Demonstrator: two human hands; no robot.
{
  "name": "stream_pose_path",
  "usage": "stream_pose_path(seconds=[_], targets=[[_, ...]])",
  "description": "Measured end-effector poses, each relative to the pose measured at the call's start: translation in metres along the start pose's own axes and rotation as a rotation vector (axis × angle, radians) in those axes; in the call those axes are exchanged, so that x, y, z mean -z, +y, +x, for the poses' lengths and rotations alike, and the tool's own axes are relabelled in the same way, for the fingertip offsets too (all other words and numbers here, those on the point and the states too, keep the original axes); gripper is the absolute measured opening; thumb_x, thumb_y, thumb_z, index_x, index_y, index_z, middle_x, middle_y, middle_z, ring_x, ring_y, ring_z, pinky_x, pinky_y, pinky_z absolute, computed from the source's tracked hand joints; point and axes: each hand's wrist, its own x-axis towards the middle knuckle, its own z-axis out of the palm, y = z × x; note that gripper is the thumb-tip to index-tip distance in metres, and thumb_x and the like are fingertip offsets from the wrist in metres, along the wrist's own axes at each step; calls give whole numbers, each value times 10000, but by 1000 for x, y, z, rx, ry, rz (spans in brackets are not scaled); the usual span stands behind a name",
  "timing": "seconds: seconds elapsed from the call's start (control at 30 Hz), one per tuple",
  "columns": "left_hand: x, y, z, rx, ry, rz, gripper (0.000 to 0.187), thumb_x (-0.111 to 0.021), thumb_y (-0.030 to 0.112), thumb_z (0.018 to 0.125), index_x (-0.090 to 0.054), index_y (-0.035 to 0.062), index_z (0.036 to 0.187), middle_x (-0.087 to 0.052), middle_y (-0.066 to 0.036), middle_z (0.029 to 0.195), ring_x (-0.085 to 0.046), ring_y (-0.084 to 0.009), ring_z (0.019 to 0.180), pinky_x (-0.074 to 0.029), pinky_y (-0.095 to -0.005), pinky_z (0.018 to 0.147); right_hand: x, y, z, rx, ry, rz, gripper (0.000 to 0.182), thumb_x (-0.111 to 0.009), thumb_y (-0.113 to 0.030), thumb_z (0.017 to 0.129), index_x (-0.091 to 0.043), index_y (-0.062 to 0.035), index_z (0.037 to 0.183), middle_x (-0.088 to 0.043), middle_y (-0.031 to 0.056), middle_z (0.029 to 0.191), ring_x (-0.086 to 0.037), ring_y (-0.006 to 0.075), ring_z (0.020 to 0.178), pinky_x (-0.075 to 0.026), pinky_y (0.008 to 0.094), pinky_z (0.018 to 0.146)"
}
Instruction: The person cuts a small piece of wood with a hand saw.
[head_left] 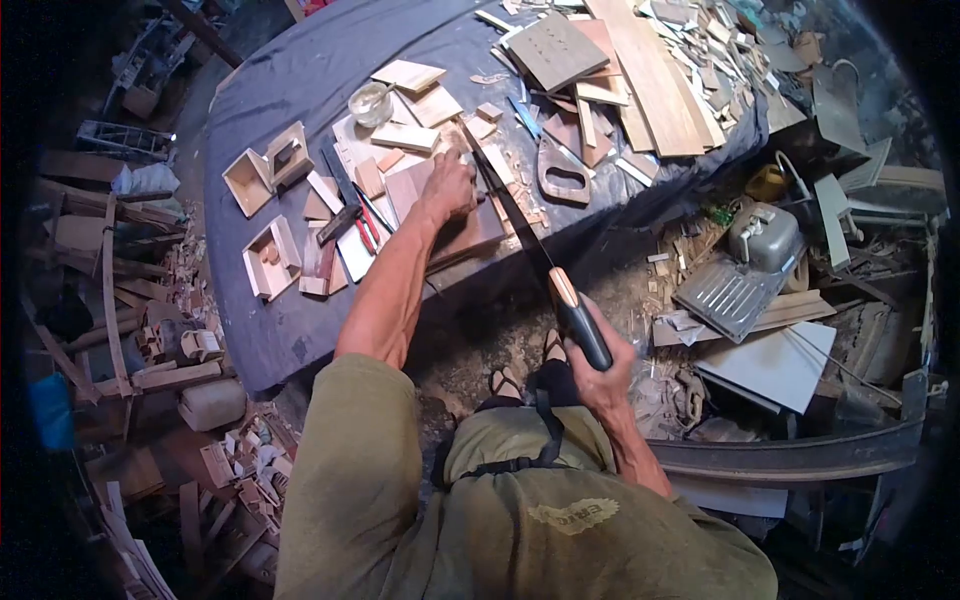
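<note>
My right hand [603, 350] is wrapped round the black and orange handle of a handsaw [515, 215]. Its narrow dark blade slants up and left over the table's near edge, its far end close beside my left hand. With fingers bent, my left hand [452, 185] presses down on a small piece of wood [453, 134] right by the blade. Beneath this hand lies a brown board [470, 238] at the table edge. A glass jar [371, 104] and light wood offcuts [408, 137] are just beyond the left hand.
A dark cloth covers the table [290, 105]. Another handsaw [565, 175] lies right of the blade. Red-handled pliers [367, 230], a hammer [338, 226] and small wooden boxes [270, 260] are on the left. Planks [650, 80] lie far right; a metal sink [765, 240] stands below.
</note>
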Motion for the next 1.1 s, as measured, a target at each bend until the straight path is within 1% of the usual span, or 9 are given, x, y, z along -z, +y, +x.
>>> stream_pose_path(seconds=[0.1,0.27,0.3,0.47,0.63,0.73,0.87,1.03,1.1], targets=[[-4,-1,4,9,-5,24,453,-732,352,757,-701,-32,996,-688,-194,907,-496,-360,1150,-402,-475,959,12,13,-23,185,47,-23,602,-658,20,799,-559,-38,1390,-706,168,1122,-670,164,937,-523,291,791],[-10,-5,2,-17,8,26,491,-739,387,749,-703,-35,999,-697,-181,950,-494,-349,1156,-403,-469,959,-1,2,-1,170,46,-32,590,-631,31,810,-556,-37,1392,-705,139,1067,-655,140,887,-524,284,756],[-6,1,1,69,35,-39,306,-704,178,664,-740,-26,888,-699,-197,968,-510,-368,1137,-407,-429,999,-2,0,3,87,34,-14,592,-632,26,810,-555,-37,1393,-703,130,1049,-649,137,876,-523,282,753],[-9,-5,9,30,84,27,296,-734,203,635,-750,-11,839,-707,-185,964,-523,-362,1127,-407,-434,979,17,24,-28,213,63,-40,607,-646,9,795,-557,-39,1394,-714,123,1001,-651,125,869,-522,276,757],[-5,0,5,30,14,19,295,-731,209,638,-758,-3,843,-708,-169,914,-529,-355,1102,-407,-434,970,-2,-12,2,-28,-1,-65,604,-637,21,788,-552,-3,1386,-721,180,1094,-683,146,897,-534,291,774],[-20,-5,6,78,87,44,305,-745,224,636,-760,0,842,-716,-137,889,-528,-348,1088,-401,-431,969,9,11,-23,148,36,-33,609,-635,21,786,-559,-26,1389,-723,160,1053,-675,139,848,-530,284,741],[-1,2,6,3,-45,58,316,-750,219,658,-755,3,889,-605,-256,1117,-509,-419,1085,-464,-451,977,11,6,-23,144,48,-46,621,-627,24,788,-553,-49,1401,-715,137,1013,-660,133,822,-527,277,724],[-22,-5,4,86,126,10,321,-731,213,679,-747,5,924,-627,-237,1134,-502,-393,1117,-449,-437,980,11,14,-20,181,55,-66,612,-630,32,787,-554,-31,1391,-720,145,1039,-676,163,865,-530,293,784],[2,2,5,61,2,43,307,-720,193,683,-745,3,924,-598,-260,1164,-497,-407,1113,-454,-439,992,18,13,-28,183,35,-41,611,-629,31,786,-556,-32,1389,-721,145,1036,-679,162,871,-528,286,778]])
